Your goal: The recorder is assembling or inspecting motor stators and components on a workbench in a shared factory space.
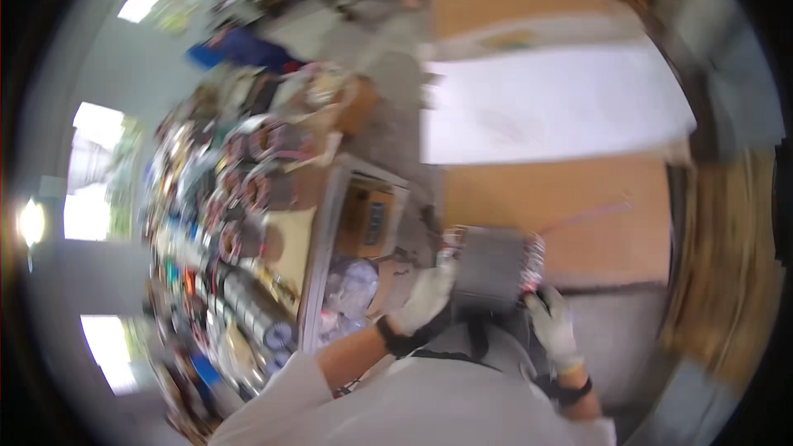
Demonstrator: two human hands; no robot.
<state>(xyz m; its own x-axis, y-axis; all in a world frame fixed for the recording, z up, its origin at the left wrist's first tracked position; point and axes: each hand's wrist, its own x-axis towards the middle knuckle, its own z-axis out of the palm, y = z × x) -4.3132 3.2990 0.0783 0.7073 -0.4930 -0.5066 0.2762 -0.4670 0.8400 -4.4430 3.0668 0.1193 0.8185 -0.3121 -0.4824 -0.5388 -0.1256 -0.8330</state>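
Observation:
A grey motor stator is held close in front of my body, its wound wire ends showing at left and right, with reddish leads on the right end. My left hand, in a white glove, is closed against the stator's left end. On the other side my gloved right hand grips it near the lower right end, fingers curled at the windings. Motion blur softens the picture, and the stator's underside is hidden.
Brown cardboard and a white sheet lie ahead. A cluttered workbench on my left carries several more stators and a dark cylinder. Below it are a cardboard box and a clear plastic bag.

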